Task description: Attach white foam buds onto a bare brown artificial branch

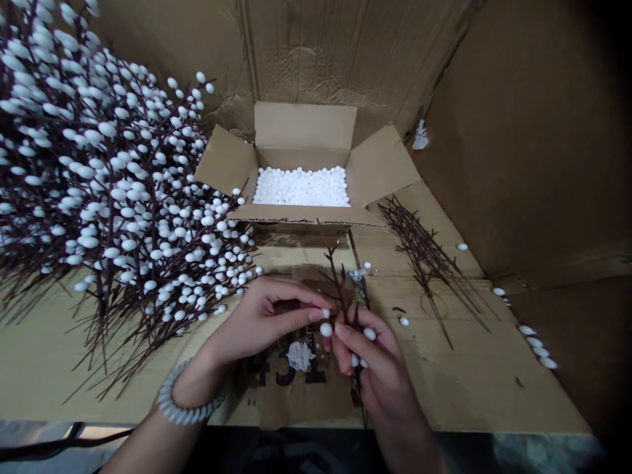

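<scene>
My right hand (378, 355) is closed around a brown twig (342, 283) that stands roughly upright, its bare forked tips pointing away from me. Several white beads (369, 334) show on the twig and between the fingers of that hand. From the left, my left hand (276, 313) reaches to the twig with thumb and forefinger pinched on a small white bead (325, 313). Another white bead (326, 329) sits just below that pinch. A coiled band (185, 401) is around my left wrist.
An open cardboard box (306, 125) of white beads (301, 187) stands at the back. Beaded twigs (123, 191) are heaped on the left. Bare twigs (424, 250) lie right of the box. Loose beads (536, 342) lie along the right edge; clear plastic (301, 356) is below my hands.
</scene>
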Action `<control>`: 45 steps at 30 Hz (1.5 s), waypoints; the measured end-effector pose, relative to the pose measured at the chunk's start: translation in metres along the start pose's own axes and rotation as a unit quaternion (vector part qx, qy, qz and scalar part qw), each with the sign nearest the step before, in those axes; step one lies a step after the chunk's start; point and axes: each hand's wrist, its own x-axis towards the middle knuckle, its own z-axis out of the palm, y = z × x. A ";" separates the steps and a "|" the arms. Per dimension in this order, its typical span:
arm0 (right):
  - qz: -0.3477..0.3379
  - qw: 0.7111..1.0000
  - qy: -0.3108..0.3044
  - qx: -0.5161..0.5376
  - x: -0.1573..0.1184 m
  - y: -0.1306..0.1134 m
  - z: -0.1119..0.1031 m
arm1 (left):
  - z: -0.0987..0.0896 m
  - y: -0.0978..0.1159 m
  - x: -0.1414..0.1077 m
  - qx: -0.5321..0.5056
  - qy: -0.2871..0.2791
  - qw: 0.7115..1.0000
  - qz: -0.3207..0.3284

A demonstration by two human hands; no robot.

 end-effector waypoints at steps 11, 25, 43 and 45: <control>0.002 1.000 -0.024 -0.003 -0.001 0.000 0.000 | 0.000 -0.003 0.002 0.041 0.003 0.999 0.035; -0.004 0.999 -0.049 -0.022 -0.002 0.005 -0.006 | 0.001 -0.007 -0.002 -0.097 -0.003 0.993 -0.069; 0.012 0.994 -0.077 -0.082 -0.004 0.003 -0.004 | -0.009 -0.010 0.002 -0.077 -0.037 0.984 -0.158; 0.010 0.993 -0.077 -0.084 -0.004 0.003 -0.004 | -0.009 -0.010 0.002 -0.077 -0.039 0.984 -0.156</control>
